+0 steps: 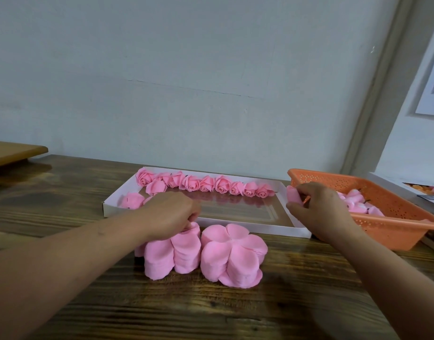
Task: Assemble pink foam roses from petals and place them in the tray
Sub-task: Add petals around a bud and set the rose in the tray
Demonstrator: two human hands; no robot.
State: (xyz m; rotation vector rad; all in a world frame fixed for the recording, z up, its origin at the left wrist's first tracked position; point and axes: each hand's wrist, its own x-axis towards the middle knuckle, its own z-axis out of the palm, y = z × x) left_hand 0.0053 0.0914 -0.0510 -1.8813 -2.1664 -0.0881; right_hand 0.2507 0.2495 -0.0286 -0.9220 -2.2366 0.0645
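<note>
Now your right hand (319, 207) pinches a pink bud (294, 195), left fingers (186, 218) curl on a petal stack (179, 249), white tray (279, 229) holds roses (206, 184), orange basket (395, 229) holds buds.

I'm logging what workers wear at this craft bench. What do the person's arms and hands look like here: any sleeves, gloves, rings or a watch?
Both forearms are bare right to the frame edge, with no sleeve in sight. The left hand and the right hand wear no gloves, and no ring, watch or bracelet shows on the parts visible. The fingertips are partly hidden, so nails cannot be judged.
</note>
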